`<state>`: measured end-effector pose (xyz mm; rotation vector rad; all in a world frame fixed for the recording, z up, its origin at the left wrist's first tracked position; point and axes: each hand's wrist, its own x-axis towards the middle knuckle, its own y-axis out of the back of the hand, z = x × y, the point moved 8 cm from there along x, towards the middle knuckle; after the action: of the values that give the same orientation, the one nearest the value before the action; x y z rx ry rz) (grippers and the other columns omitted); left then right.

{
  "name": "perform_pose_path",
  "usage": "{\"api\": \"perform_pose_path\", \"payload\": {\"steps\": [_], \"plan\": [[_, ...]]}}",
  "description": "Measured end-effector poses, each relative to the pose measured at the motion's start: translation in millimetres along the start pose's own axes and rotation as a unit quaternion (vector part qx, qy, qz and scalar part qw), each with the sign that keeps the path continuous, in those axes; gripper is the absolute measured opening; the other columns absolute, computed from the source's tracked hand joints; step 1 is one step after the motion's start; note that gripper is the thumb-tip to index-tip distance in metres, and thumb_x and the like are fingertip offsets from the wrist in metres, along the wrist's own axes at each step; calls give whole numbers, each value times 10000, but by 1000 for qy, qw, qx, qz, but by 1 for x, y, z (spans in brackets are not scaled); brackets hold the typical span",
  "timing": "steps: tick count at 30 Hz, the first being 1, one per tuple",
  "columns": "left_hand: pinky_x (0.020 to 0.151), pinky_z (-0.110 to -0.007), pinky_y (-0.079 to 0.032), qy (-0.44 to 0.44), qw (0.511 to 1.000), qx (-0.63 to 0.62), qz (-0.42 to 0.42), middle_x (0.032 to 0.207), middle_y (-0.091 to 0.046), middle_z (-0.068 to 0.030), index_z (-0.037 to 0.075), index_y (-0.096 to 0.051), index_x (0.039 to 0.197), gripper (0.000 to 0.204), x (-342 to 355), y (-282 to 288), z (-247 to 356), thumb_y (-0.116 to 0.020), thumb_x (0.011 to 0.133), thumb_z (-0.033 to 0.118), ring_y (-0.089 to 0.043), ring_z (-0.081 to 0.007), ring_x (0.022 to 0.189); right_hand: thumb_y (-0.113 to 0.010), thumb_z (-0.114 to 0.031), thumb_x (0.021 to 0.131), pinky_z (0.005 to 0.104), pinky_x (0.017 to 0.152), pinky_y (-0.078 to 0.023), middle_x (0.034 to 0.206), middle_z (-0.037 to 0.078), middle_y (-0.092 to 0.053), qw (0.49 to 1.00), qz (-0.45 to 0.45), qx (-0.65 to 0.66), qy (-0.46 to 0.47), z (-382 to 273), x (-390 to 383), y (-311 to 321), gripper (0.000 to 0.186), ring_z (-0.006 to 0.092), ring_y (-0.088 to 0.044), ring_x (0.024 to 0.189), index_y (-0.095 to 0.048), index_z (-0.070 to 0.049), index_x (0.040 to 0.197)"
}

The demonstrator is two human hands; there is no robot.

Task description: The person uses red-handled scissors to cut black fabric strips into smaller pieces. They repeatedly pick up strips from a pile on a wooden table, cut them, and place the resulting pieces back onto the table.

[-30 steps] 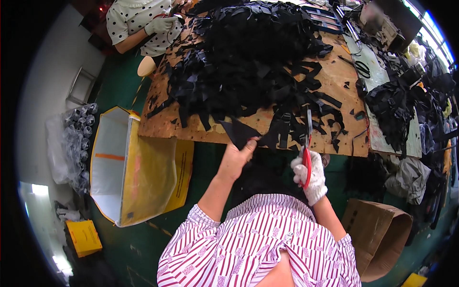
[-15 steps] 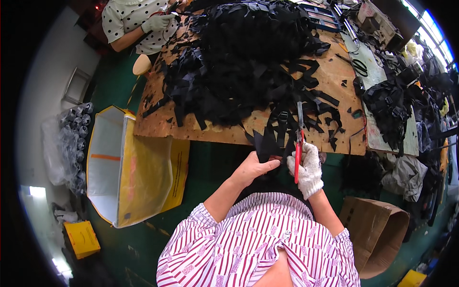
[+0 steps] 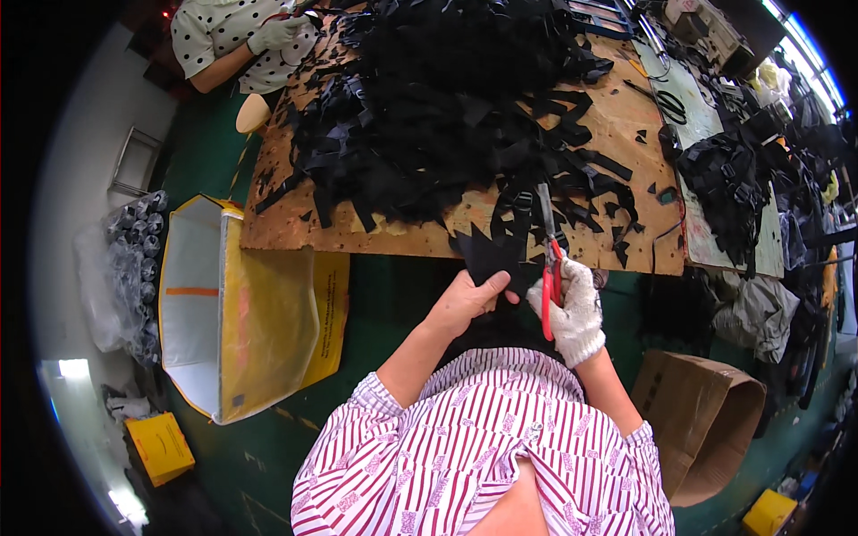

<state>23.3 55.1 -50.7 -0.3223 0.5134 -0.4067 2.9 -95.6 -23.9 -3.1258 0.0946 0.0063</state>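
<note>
Bare and pinched closed, my left hand [image 3: 458,304] grips a piece of black fabric [image 3: 487,253] with a pointed upper edge, held just off the table's near edge. My right hand [image 3: 577,314] wears a white knitted glove and is closed round the red handles of a pair of scissors [image 3: 548,299]. Their metal blades point away from me, just right of the fabric, over black scraps at the table edge. A black strap with a buckle [image 3: 522,200] lies near the blades. A big heap of black fabric strips [image 3: 420,125] covers much of the wooden table [image 3: 357,239].
Across the table at far left, a co-worker's gloved hand [image 3: 275,36] holds a tool. A yellow bag with a white lining [image 3: 273,322] stands left of the table. An open cardboard box [image 3: 693,424] sits at my right. Black-handled scissors [image 3: 668,105] lie at the right.
My right hand has turned the scissors slightly left, and the red handles show farther apart. My left thumb has lifted a little on the fabric. The whole view has shifted slightly.
</note>
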Motion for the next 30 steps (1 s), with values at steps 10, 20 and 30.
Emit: {"api": "perform_pose_path", "payload": {"steps": [10,20,30], "plan": [[429,-192,-264,-39,996,11,86,715,-645,-30,59,-619,800,300,4,18,4,-604,885,345,-361,-22,486,-812,-284,617,349,747,-486,913,140,-611,955,-100,-276,-53,6,-38,25,726,267,-617,787,-438,-11,1176],[435,-190,-269,-22,997,-3,74,708,-642,-23,63,-627,822,236,6,9,5,-613,884,290,-363,-20,492,-796,-359,619,384,720,-488,930,192,-621,931,-131,-341,11,-12,-37,16,781,337,-620,786,-456,5,1221],[418,-187,-246,-31,999,15,38,685,-629,-32,68,-624,898,195,6,4,4,-619,880,262,-354,-20,461,-782,-330,651,386,655,-466,826,170,-593,953,-88,-289,16,-1,-40,14,692,315,-595,713,-473,5,1173]]}}
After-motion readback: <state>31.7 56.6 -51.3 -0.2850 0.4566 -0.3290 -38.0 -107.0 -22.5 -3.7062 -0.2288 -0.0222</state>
